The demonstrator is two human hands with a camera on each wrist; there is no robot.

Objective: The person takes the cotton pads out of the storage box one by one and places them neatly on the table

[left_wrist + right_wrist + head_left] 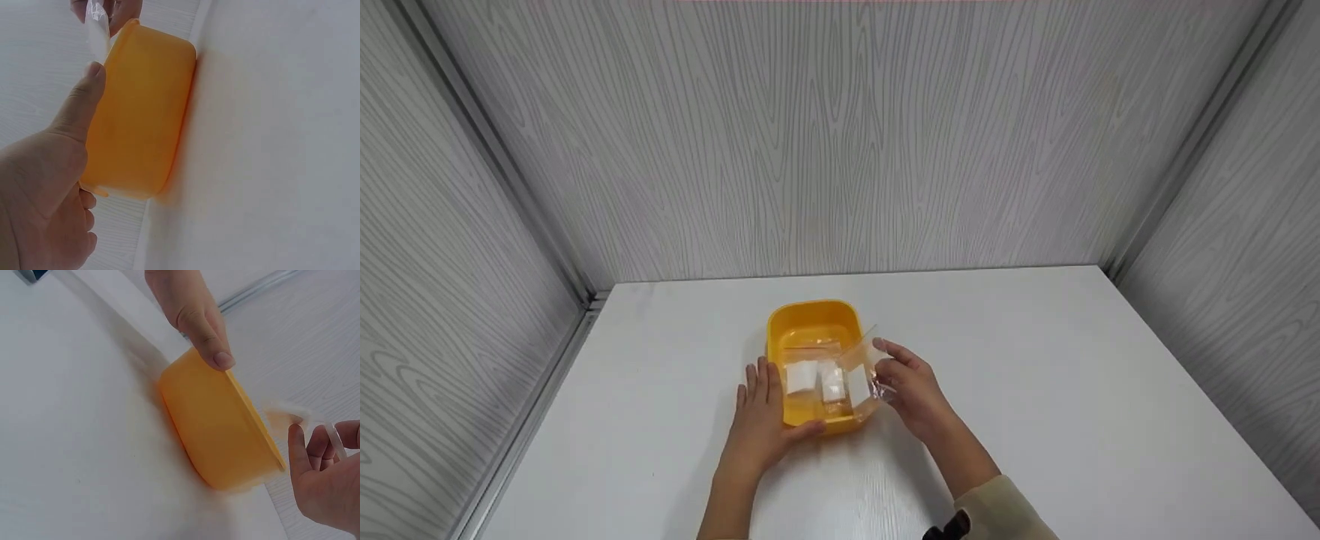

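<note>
A yellow plastic container [812, 313] stands on the white table. Inside it lie clear plastic bags [802, 375] with white pieces in them. My left hand [759, 424] rests on its left side, fingers fairly straight, with the thumb along the near rim. In the left wrist view that thumb touches the container's yellow wall [140, 107]. Over the right rim, my right hand [919, 390] pinches another clear bag [856, 384] holding a white piece. This bag is blurred in the right wrist view, beside the right hand [332, 489].
White tabletop [1072, 405] surrounds the container. Grey wood-grain panels [840, 142] rise at the back and on both sides, and a metal rail [521, 427] runs along the left edge. A dark object [32, 274] shows at the right wrist view's top left corner.
</note>
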